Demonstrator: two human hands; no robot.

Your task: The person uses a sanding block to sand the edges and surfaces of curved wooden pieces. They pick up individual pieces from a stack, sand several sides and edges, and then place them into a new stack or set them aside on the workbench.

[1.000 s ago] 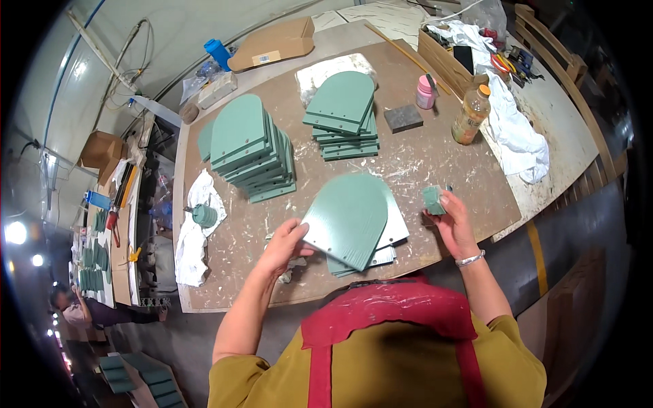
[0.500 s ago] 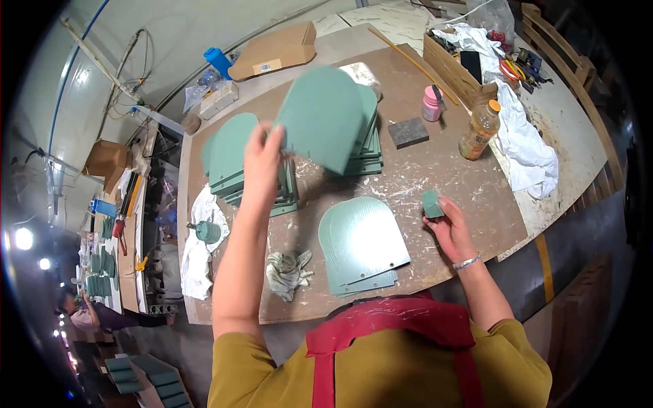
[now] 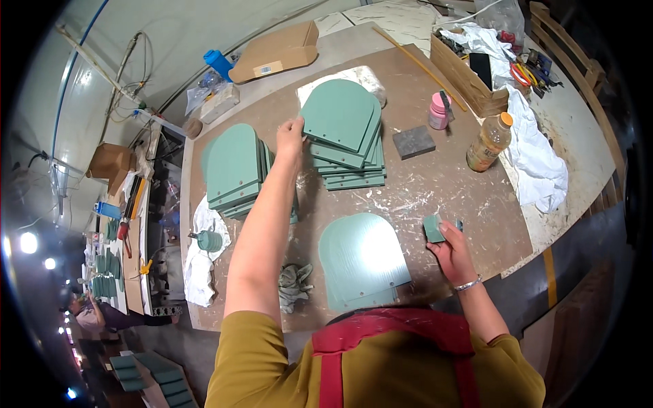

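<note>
Paint-flecked brown workshop table [image 3: 435, 190], left fingers [image 3: 294, 129] pinching a stacked green panel [image 3: 338, 114], right fingers [image 3: 445, 239] clasping a green sanding block [image 3: 432, 228].

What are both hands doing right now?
Left hand: closed on the top green arch-shaped panel of the far stack.
Right hand: holding a small green block.

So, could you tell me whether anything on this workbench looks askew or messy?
The far stack of green panels is fanned out unevenly, and the top panel, held by the left hand, sits skewed. Pale splatter covers the brown tabletop. A crumpled rag lies near the front edge.
</note>
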